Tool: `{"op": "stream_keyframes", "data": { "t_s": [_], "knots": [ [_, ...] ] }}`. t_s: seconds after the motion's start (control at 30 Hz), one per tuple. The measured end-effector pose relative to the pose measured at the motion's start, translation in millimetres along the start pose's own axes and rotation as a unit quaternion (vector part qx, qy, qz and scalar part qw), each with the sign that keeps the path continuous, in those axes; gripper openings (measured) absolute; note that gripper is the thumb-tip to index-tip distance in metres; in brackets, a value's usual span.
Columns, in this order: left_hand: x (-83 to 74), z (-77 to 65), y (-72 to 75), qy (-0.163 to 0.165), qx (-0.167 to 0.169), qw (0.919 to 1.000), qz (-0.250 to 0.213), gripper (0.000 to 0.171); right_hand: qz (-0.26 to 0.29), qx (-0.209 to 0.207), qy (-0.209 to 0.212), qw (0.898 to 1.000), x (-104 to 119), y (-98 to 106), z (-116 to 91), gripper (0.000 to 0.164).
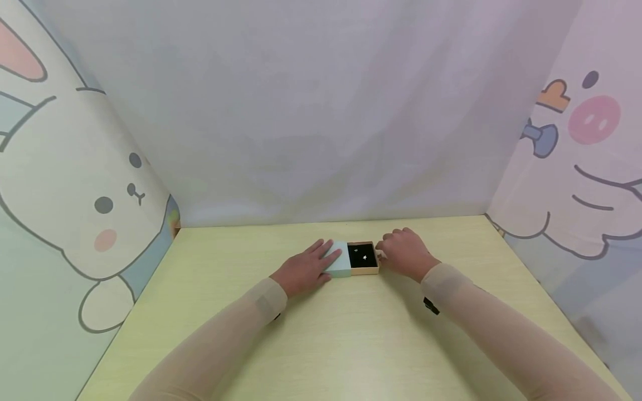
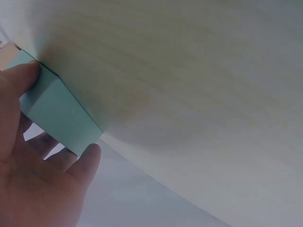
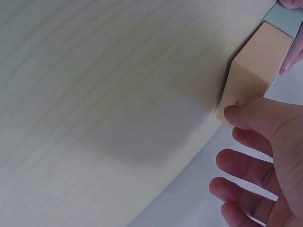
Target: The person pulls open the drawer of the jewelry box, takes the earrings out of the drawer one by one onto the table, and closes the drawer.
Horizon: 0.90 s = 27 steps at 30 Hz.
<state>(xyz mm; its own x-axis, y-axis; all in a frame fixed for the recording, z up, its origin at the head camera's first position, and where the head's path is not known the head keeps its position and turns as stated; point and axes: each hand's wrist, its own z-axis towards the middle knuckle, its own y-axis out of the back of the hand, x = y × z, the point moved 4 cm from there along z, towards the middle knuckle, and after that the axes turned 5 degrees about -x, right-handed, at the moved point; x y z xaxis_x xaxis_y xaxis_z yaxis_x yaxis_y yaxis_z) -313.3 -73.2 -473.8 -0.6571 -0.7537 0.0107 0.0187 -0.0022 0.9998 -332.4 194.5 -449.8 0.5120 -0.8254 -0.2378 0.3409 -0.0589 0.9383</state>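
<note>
A small drawer-style jewelry box lies on the table, its pale mint sleeve [image 1: 341,269] at left and its tan drawer [image 1: 364,272] slid partly out to the right. Black padding [image 1: 357,259] lines the drawer and bears two tiny silvery pieces, one a star [image 1: 364,257]. My left hand [image 1: 304,271] holds the sleeve, fingers spread over its top; in the left wrist view the thumb [image 2: 26,75] presses one side. At the drawer's outer end, my right hand [image 1: 405,253] pinches a small pull tab between thumb [image 3: 253,115] and index finger, which mostly cover it.
The pale wood table [image 1: 351,340] extends around the box on all sides. A white cloth [image 1: 321,111] hangs along its back edge. Cartoon-printed panels stand at the left [image 1: 65,184] and right [image 1: 577,184].
</note>
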Motion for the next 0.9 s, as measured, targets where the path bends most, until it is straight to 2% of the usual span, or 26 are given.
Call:
{"op": "stream_keyframes", "data": {
  "t_s": [0.33, 0.7, 0.9],
  "knots": [
    [1.5, 1.2, -2.5, 0.001, -0.002, 1.0, -0.003, 0.072, 0.011, -0.002, 0.002, 1.0, -1, 8, 4, 0.023],
    [3.8, 2.4, -5.0, 0.002, 0.0, 1.0, -0.002, 0.073, 0.024, -0.034, 0.014, 0.999, 6, 14, 10, 0.004],
    [2.6, 1.6, -2.9, -0.001, -0.004, 1.0, -0.005, 0.072, 0.021, -0.035, 0.021, 0.999, 12, 12, 13, 0.004]
  ]
}}
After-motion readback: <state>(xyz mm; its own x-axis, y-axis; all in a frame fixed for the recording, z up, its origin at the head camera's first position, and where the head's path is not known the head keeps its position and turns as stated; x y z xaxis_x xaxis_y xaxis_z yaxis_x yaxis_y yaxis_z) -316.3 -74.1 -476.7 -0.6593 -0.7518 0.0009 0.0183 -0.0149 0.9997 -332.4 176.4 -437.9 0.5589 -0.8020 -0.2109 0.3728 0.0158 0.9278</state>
